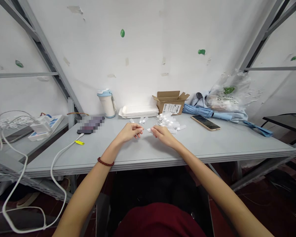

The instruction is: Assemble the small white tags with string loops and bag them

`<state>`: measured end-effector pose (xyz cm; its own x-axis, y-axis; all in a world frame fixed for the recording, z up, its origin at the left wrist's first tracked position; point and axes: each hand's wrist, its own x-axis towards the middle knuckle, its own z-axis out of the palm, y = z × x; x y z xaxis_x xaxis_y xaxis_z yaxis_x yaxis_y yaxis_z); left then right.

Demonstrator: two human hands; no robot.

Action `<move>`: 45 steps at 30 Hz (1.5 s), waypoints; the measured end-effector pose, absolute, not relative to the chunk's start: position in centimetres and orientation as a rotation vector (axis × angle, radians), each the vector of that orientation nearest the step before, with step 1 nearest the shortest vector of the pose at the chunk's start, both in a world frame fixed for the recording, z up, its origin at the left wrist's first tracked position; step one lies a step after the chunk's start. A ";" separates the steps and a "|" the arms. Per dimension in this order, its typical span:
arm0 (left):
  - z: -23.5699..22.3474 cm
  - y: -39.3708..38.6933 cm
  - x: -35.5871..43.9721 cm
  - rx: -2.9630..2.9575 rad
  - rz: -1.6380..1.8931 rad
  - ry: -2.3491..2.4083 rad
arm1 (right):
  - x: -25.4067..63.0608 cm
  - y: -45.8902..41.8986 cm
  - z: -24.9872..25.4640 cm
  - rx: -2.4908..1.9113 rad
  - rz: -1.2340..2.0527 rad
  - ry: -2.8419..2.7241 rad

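On bench (241, 141), pile of pieces (166, 120) is placed before box (171, 108); stack (139, 112) is set left of box, cup (107, 104) left of stack; phone (205, 122) is laid right of pile, umbrella (199, 111) behind phone.

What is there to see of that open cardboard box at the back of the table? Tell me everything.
The cardboard box is plain brown, its top flaps spread outward. A white label with dark print, too small to read, covers much of its front. It stands upright on the table near the wall, between a white stack and blue fabric; whether either touches it is unclear. Small white pieces lie in front. I can't tell its contents.
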<state>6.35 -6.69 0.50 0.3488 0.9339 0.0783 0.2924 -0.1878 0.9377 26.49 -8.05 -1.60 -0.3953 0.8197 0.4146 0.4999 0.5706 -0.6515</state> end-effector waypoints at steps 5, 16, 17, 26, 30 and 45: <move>0.2 -6.4 6.3 1.665 0.838 1.054 | 26.5 -8.2 -1.4 -1.029 0.606 -2.085; -0.1 -6.2 6.1 1.623 0.814 1.013 | 26.5 -8.1 -1.4 -1.064 0.596 -2.115; 0.0 -6.2 6.1 1.623 0.815 1.014 | 26.5 -8.1 -1.4 -1.061 0.598 -2.115; 0.2 -6.4 6.1 1.623 0.807 1.029 | 26.4 -8.1 -1.5 -1.064 0.605 -2.114; 0.0 -6.3 6.1 1.629 0.791 1.024 | 26.4 -8.1 -1.5 -1.062 0.616 -2.133; 0.1 -6.6 6.5 1.713 0.781 1.034 | 25.9 -8.3 -1.7 -1.083 0.618 -2.162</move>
